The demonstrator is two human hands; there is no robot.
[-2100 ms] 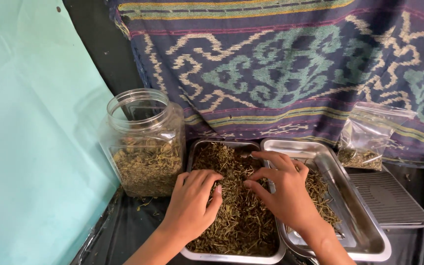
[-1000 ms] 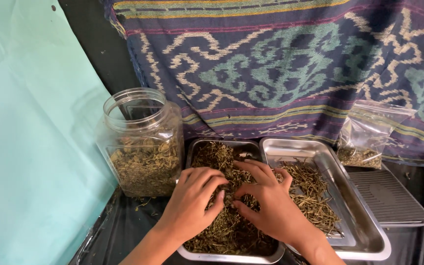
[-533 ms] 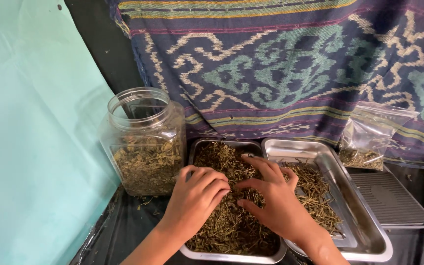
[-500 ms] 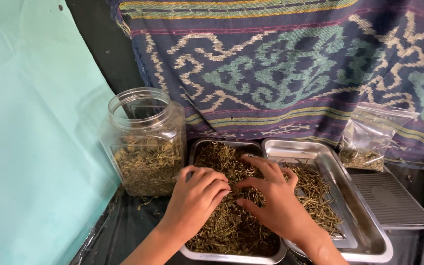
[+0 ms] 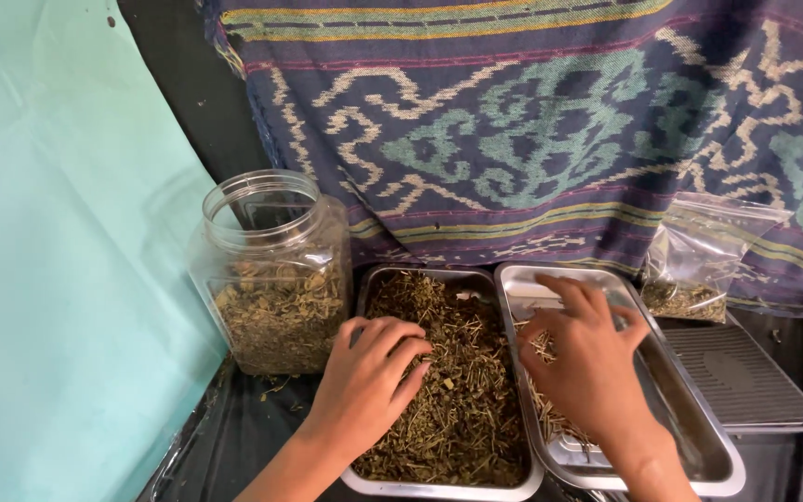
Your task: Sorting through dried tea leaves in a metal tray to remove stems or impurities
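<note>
Two metal trays sat side by side on a dark tabletop. The left tray (image 5: 364, 288) was heaped with dried herbs (image 5: 457, 390), brown-green stems and bits. The right tray (image 5: 699, 446) held only a thin scatter of the same stuff along its left side, its far end bare and shiny.

The left hand (image 5: 364, 376) lay palm down on the herbs at the left edge of the left tray, fingers curled and pressed into the pile; whether anything was pinched under them could not be told. The right hand (image 5: 587, 349) hovered over the right tray, fingers loosely spread and bent, tips near the scattered stems, gripping nothing visible.

Just left of the trays stood an open clear plastic jar (image 5: 271, 270), about half full of dried leaves. A clear plastic bag (image 5: 699, 260) with some herbs leaned against a patterned woven cloth (image 5: 532, 121) at the far side. A grey ribbed lid (image 5: 736, 372) lay right of the trays. A teal sheet (image 5: 58, 251) covered the left.

Half a second earlier, both hands had been together in the left tray; the right hand had since crossed to the right tray.
</note>
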